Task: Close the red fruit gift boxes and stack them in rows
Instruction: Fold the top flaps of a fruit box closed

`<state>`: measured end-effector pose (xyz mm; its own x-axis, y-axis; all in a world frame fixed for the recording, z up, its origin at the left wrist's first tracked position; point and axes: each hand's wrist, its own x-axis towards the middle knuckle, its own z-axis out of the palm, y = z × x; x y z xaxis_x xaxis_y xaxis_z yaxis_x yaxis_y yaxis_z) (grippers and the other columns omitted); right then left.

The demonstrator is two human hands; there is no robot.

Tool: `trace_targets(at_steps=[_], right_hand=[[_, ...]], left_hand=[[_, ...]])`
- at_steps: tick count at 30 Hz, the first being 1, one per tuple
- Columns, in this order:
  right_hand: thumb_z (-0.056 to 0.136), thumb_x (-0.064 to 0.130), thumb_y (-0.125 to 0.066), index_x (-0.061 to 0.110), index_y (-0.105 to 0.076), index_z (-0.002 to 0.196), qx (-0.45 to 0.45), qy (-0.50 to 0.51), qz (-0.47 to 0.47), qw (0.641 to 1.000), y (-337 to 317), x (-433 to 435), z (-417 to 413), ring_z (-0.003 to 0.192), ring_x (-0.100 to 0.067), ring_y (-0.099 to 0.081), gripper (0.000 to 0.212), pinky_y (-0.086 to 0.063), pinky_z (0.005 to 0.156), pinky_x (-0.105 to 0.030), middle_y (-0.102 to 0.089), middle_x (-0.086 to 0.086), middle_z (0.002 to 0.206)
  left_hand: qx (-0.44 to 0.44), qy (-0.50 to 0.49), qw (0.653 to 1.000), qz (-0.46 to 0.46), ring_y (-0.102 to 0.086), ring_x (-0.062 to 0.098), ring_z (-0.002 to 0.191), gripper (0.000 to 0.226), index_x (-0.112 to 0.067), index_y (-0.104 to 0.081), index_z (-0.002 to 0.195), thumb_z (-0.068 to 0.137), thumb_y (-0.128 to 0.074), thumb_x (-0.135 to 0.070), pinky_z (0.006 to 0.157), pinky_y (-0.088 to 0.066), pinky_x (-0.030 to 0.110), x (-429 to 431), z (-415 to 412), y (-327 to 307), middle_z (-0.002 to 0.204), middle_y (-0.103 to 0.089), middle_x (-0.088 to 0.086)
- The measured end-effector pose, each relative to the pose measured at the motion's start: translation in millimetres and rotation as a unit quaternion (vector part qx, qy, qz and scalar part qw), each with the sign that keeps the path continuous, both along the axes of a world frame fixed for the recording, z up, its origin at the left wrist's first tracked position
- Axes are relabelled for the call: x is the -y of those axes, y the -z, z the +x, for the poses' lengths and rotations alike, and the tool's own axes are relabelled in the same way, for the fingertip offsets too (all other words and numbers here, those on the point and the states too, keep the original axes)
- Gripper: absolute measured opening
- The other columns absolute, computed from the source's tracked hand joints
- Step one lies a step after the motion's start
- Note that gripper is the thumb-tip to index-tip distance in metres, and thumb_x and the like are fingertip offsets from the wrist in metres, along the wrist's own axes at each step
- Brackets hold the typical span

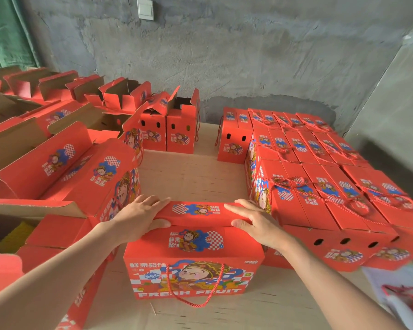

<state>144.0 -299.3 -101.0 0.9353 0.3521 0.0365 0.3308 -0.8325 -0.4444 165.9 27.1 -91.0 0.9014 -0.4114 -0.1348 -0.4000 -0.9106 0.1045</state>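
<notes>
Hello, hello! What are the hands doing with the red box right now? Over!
Left hand, right hand pressing top flap. Box not yet stacked. Closed rows close right, open boxes left.

Only two arms and two hands of the person are shown. The left hand (138, 217) and the right hand (253, 220) are bare. Both arms are bare too, as far as they can be seen.
</notes>
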Motion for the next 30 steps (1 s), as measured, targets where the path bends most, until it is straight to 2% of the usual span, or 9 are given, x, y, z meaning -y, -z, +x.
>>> trace_targets(at_steps=[8, 14, 17, 19, 21, 25, 30], right_hand=[[0.098, 0.041, -0.042, 0.051, -0.032, 0.139, -0.035, -0.022, -0.001, 0.999, 3.5, 0.4, 0.8, 0.141, -0.007, -0.012, 0.043, -0.014, 0.108, -0.02, -0.019, 0.006, 0.15], [0.098, 0.038, -0.044, 0.053, -0.035, 0.136, -0.013, -0.01, 0.023, 1.0, 7.7, -1.9, -2.6, 0.142, -0.006, -0.011, 0.042, -0.014, 0.11, -0.021, -0.021, 0.007, 0.15], [0.098, 0.038, -0.044, 0.057, -0.035, 0.134, -0.015, -0.012, 0.025, 1.0, 7.2, -2.2, -1.8, 0.142, -0.007, -0.01, 0.041, -0.013, 0.11, -0.022, -0.021, 0.008, 0.15], [0.098, 0.038, -0.043, 0.059, -0.033, 0.133, -0.01, -0.014, 0.022, 1.0, 7.3, -2.2, -1.5, 0.142, -0.008, -0.012, 0.041, -0.014, 0.111, -0.022, -0.022, 0.006, 0.149], [0.098, 0.038, -0.044, 0.061, -0.03, 0.131, -0.005, -0.015, 0.021, 1.0, 7.8, -2.6, -1.4, 0.141, -0.009, -0.014, 0.043, -0.013, 0.11, -0.02, -0.024, 0.005, 0.149], [0.097, 0.041, -0.044, 0.064, -0.03, 0.129, -0.008, -0.016, 0.025, 1.0, 8.3, -2.0, -0.2, 0.14, -0.005, -0.012, 0.041, -0.011, 0.108, -0.019, -0.023, 0.008, 0.148], [0.098, 0.041, -0.044, 0.065, -0.029, 0.128, -0.008, -0.015, 0.023, 1.0, 7.5, -1.8, -1.6, 0.14, -0.004, -0.012, 0.041, -0.011, 0.107, -0.018, -0.023, 0.007, 0.149]], left_hand=[[0.014, 0.01, 1.0, 0.012, -0.02, 0.019, 0.136, 0.074, -0.032, -0.001, 0.151, 0.089, -0.026, -0.063, 0.112, -0.027, 0.037, -1.3, -0.3, 7.4, 0.149, -0.022, -0.003], [0.017, 0.013, 0.999, 0.026, -0.019, 0.021, 0.137, 0.066, -0.038, 0.0, 0.15, 0.093, -0.026, -0.06, 0.115, -0.02, 0.038, 1.9, -3.3, 4.0, 0.149, -0.02, -0.003], [0.002, 0.021, 0.998, 0.058, -0.021, 0.025, 0.137, 0.064, -0.045, 0.007, 0.146, 0.092, -0.02, -0.064, 0.115, -0.018, 0.038, 4.2, -0.2, -3.3, 0.15, -0.02, 0.0], [-0.007, 0.018, 0.995, 0.098, -0.027, 0.031, 0.135, 0.072, -0.046, 0.009, 0.146, 0.085, -0.016, -0.075, 0.113, -0.021, 0.04, 14.2, 4.5, -8.0, 0.149, -0.024, 0.007], [-0.007, -0.004, 0.994, 0.113, -0.034, 0.033, 0.131, 0.086, -0.04, -0.001, 0.148, 0.076, -0.018, -0.084, 0.109, -0.027, 0.041, 28.4, 6.6, -9.3, 0.144, -0.03, 0.012], [0.004, -0.015, 0.999, 0.048, -0.037, 0.028, 0.129, 0.093, -0.03, -0.017, 0.146, 0.073, -0.025, -0.086, 0.106, -0.032, 0.04, 39.0, 6.3, -2.5, 0.14, -0.038, 0.005], [0.046, 0.01, 0.998, 0.052, -0.039, 0.027, 0.127, 0.108, -0.025, -0.019, 0.147, 0.061, -0.001, -0.089, 0.106, -0.034, 0.04, 35.7, 3.6, 0.3, 0.137, -0.04, 0.004]])
